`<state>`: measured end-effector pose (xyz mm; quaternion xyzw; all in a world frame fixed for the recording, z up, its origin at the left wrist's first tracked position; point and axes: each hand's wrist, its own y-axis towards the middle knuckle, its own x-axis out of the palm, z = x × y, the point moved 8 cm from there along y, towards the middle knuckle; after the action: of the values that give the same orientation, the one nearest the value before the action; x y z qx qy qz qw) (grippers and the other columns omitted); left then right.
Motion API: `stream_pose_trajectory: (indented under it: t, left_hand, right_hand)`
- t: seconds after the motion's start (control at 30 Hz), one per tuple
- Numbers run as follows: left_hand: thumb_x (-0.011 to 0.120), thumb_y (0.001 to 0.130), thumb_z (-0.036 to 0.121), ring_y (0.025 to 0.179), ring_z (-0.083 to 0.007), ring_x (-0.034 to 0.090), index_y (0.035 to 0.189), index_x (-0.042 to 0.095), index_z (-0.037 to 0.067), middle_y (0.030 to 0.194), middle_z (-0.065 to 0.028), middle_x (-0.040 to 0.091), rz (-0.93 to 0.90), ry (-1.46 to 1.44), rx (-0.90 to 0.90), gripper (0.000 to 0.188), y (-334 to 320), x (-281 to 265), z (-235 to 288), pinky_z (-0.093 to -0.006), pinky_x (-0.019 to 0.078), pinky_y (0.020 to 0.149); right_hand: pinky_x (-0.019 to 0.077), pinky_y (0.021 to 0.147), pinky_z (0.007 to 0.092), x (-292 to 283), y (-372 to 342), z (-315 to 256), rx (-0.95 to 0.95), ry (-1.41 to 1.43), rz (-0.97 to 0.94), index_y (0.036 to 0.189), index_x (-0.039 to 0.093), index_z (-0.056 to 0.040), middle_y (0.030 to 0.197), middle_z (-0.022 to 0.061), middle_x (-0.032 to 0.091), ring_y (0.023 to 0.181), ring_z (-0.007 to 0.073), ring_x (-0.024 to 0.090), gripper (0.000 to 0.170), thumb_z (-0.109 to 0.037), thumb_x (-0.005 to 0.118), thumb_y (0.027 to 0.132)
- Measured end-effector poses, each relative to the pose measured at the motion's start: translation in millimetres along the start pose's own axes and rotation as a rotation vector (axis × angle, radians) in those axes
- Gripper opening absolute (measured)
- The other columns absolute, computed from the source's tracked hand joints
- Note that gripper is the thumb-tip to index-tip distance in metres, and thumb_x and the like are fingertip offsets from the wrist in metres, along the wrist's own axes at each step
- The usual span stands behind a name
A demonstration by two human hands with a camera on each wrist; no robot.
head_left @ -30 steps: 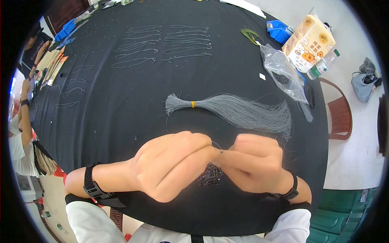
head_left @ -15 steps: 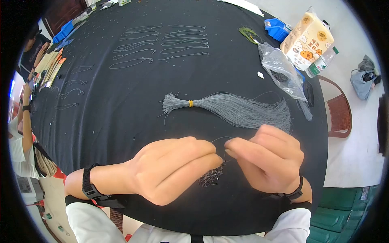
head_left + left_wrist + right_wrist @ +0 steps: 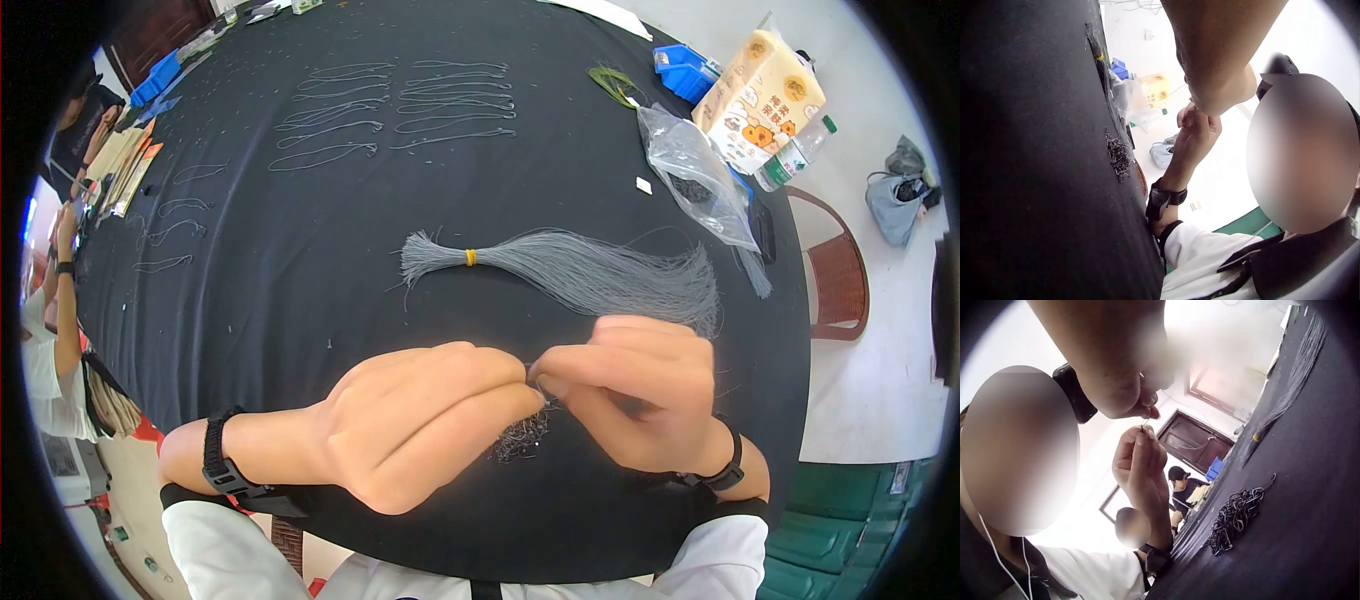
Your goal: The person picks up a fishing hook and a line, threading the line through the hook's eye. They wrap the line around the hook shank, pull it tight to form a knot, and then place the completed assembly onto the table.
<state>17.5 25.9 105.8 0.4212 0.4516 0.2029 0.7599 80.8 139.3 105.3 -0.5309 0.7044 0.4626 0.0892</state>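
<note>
Grey thread bundle lies beyond both hands in the head view, long axis across, the right hand nearer; its fingertips pinch just beside the left hand. Left wrist: a hook pile sits on the desk. Right wrist: left fingertips pinch a tiny hook, seemingly, below the right's, a fine strand between.

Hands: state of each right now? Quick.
Left hand: closed, pinching a small dark item, too small to identify.
Right hand: closed, thumb and finger pinched, apparently on a thin line.
</note>
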Motion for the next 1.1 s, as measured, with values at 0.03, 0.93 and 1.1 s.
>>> stream_pose_trajectory:
  t: [0.03, 0.93, 1.1]
  left_hand:
    - [0.073, 0.062, -0.010, 0.057, -0.0201, 0.061, 0.089, 0.063, -0.008, 0.078, -0.0178, 0.063, 0.009, 0.001, -0.008, 0.028, -0.5, -0.8, -0.3, -0.0254, 0.0482, 0.045]
    - [0.076, 0.064, -0.003, 0.056, -0.0204, 0.062, 0.083, 0.065, -0.008, 0.076, -0.0165, 0.064, 0.015, -0.056, -0.040, 0.022, 0.3, 1.2, 0.2, -0.0256, 0.0498, 0.046]
    - [0.074, 0.066, -0.007, 0.056, -0.0202, 0.061, 0.086, 0.064, -0.008, 0.078, -0.0174, 0.064, 0.017, -0.075, -0.079, 0.022, 0.2, 1.4, -1.1, -0.0251, 0.0495, 0.046]
  right_hand:
    - [0.0376, 0.044, 0.0279, 3.1, 0.0, 4.1, 0.047, 0.069, -0.023, 0.086, 0.068, 0.0002, 0.061, 0.0060, 0.055, 0.049, 0.0167, 0.050, 0.017, 0.002, 0.073, 0.070]
    - [0.0376, 0.040, 0.0252, -11.4, -3.0, -27.2, -0.231, -0.283, 0.094, 0.086, 0.068, 0.0052, 0.061, 0.0045, 0.052, 0.048, 0.0148, 0.049, 0.036, 0.003, 0.071, 0.050]
    - [0.0367, 0.040, 0.0255, -10.4, -3.1, -24.1, -0.214, -0.274, 0.083, 0.087, 0.068, 0.0054, 0.061, 0.0049, 0.052, 0.048, 0.0149, 0.048, 0.033, 0.004, 0.072, 0.055]
